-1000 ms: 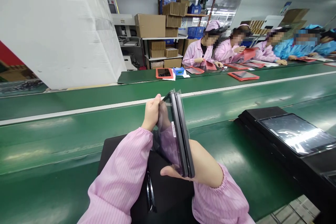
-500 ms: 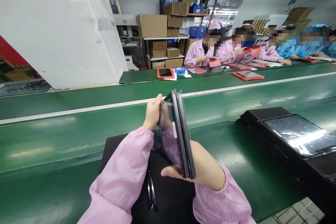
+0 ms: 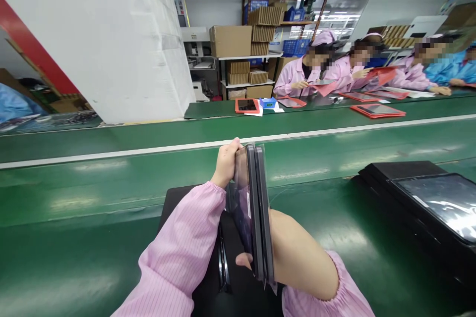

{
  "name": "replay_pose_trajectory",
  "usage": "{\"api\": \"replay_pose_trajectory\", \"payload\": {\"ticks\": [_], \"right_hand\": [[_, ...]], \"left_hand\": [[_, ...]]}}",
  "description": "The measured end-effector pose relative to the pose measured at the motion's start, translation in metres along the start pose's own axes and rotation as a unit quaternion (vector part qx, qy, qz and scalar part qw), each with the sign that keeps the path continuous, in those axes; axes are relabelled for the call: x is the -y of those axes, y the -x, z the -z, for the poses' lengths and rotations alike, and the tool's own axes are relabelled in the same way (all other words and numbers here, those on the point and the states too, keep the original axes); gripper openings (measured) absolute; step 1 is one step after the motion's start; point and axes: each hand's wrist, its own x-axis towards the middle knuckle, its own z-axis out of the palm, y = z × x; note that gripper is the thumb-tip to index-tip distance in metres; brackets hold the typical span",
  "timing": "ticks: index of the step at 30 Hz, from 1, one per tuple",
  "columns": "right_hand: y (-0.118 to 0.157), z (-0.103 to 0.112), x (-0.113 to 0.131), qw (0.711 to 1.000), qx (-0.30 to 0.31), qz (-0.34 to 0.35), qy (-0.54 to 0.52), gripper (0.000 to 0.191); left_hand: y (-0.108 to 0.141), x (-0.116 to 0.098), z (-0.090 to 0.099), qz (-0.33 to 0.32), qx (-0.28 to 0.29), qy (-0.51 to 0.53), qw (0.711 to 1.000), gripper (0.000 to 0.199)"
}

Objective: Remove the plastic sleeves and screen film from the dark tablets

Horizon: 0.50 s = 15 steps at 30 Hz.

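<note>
Two dark tablets (image 3: pixel 256 213), or tablet screens, with clear film at their edges, are held face to face and nearly upright in front of me. My left hand (image 3: pixel 226 163) is closed on their far end, thumb at the top. Behind the near end, my right hand (image 3: pixel 286 247) grips them from the right, its thumb tip showing on the left face; its other fingers are hidden. A white label sits on the left tablet's edge. Under my arms lies a black mat (image 3: pixel 193 277), with shiny black tweezers (image 3: pixel 223 262) on it.
To the right, a tablet (image 3: pixel 442 198) lies on a black stack (image 3: pixel 401 171). A green conveyor (image 3: pixel 111 173) with a white strip runs across. Beyond it are red-cased tablets (image 3: pixel 247 105), a blue box (image 3: pixel 267 103) and several co-workers (image 3: pixel 297 77) in pink and blue.
My view has swung a little to the left. The tablets have turned more edge-on and their near end sits lower; less of my right thumb shows. Both hands keep hold.
</note>
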Motion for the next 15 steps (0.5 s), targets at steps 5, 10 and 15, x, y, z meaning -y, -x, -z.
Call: {"api": "replay_pose_trajectory", "payload": {"ticks": [5,10,15], "right_hand": [[0.0009,0.0018,0.0073,1.000,0.023,-0.016,0.008,0.028],[0.0023,0.0008,0.0067,1.000,0.017,0.005,-0.001,0.033],[0.0044,0.0100,-0.0004,1.000,0.021,-0.005,-0.011,0.070]], "left_hand": [[0.0036,-0.0061,0.0001,-0.006,-0.009,0.011,1.000,0.073],[0.0044,-0.0056,-0.0009,-0.003,-0.010,0.014,1.000,0.070],[0.0039,-0.0036,-0.0078,0.001,-0.011,0.024,1.000,0.067]]}}
